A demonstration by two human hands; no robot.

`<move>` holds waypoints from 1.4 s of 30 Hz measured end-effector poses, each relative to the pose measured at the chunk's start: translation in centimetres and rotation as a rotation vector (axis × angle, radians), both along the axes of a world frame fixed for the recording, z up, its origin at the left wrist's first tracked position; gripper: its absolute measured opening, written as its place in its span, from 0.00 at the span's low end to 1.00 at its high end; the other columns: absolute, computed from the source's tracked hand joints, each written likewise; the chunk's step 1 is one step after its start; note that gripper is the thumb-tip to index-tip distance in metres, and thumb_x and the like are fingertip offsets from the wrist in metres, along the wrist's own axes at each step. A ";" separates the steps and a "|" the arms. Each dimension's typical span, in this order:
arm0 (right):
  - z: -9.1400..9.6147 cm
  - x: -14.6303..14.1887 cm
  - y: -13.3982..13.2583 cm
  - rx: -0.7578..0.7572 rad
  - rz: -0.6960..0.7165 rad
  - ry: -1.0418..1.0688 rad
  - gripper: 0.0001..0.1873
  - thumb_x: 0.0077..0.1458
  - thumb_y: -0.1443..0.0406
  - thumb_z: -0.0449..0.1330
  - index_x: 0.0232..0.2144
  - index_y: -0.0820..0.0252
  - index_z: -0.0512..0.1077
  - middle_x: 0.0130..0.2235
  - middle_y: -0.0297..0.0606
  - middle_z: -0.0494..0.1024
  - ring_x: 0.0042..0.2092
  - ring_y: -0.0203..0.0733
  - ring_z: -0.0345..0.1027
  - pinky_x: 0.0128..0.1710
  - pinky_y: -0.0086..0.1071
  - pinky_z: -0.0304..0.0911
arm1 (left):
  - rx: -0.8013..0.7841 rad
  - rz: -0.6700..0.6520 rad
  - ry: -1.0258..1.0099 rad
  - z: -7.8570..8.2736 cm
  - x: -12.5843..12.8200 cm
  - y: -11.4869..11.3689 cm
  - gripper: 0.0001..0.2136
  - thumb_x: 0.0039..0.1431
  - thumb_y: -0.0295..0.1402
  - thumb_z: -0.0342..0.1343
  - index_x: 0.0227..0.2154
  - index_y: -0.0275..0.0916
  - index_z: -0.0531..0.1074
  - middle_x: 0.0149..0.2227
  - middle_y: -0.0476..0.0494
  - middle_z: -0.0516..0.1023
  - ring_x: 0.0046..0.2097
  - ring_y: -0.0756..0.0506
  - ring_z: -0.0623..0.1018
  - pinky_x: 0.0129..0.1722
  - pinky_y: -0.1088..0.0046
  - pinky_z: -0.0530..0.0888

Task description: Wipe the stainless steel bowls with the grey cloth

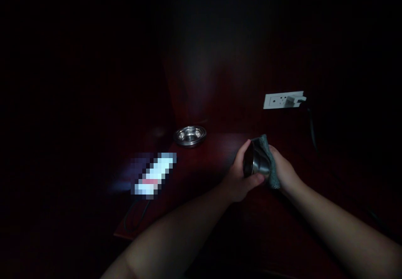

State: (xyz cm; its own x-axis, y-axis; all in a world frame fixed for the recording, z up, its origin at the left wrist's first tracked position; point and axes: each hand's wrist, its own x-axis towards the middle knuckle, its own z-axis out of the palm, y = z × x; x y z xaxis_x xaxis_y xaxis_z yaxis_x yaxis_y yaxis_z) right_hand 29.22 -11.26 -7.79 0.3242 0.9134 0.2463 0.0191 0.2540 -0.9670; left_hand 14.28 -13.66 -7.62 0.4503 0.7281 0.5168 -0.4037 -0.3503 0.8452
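Note:
A shiny metal bowl (260,164) is held on its side above the dark red table. My left hand (240,178) is closed round its left side, with the thumb along the near edge. Against the bowl's right side lies a grey-green cloth (272,166). My right hand (282,168) presses this cloth to the bowl from behind; most of its fingers are hidden by the cloth. Further back and to the left, several metal bowls (190,136) appear to sit nested in a stack.
A lit, blurred-out phone screen (156,174) is at the left, with a thin cable (137,218) below it. On the back wall is a white socket panel (284,100) with a plug and hanging cord (312,130). The room is very dark; the table's front left corner (124,234) shows.

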 end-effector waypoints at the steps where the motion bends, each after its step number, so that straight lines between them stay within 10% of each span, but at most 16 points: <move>1: 0.2 0.0 -0.2 -0.001 -0.047 -0.033 0.18 0.54 0.47 0.57 0.35 0.52 0.74 0.36 0.35 0.80 0.40 0.50 0.75 0.37 0.40 0.70 | 0.003 0.000 -0.002 0.0 0.0 0.0 0.43 0.54 0.47 0.60 0.67 0.39 0.46 0.65 0.34 0.61 0.65 0.35 0.61 0.64 0.56 0.56; 24: -0.8 -0.3 -1.2 0.155 0.134 0.019 0.24 0.58 0.47 0.53 0.49 0.52 0.72 0.55 0.39 0.76 0.60 0.52 0.65 0.63 0.51 0.54 | -0.117 0.032 -0.131 0.7 0.4 0.1 0.40 0.48 0.45 0.64 0.63 0.39 0.57 0.62 0.35 0.66 0.63 0.36 0.65 0.63 0.58 0.58; 34: 0.0 -0.8 -1.9 0.206 0.237 -0.262 0.26 0.60 0.48 0.52 0.58 0.47 0.66 0.60 0.36 0.71 0.62 0.51 0.62 0.64 0.51 0.55 | -0.623 0.123 -0.371 -0.6 1.5 1.6 0.28 0.46 0.51 0.59 0.45 0.36 0.72 0.45 0.37 0.79 0.52 0.34 0.76 0.51 0.57 0.71; 42: -0.7 -0.7 -2.0 0.320 0.315 -0.420 0.27 0.64 0.51 0.48 0.63 0.48 0.60 0.68 0.37 0.58 0.68 0.48 0.50 0.68 0.52 0.43 | -0.677 0.106 -0.516 1.3 1.5 1.6 0.25 0.58 0.50 0.46 0.41 0.32 0.75 0.37 0.38 0.82 0.51 0.38 0.77 0.54 0.61 0.69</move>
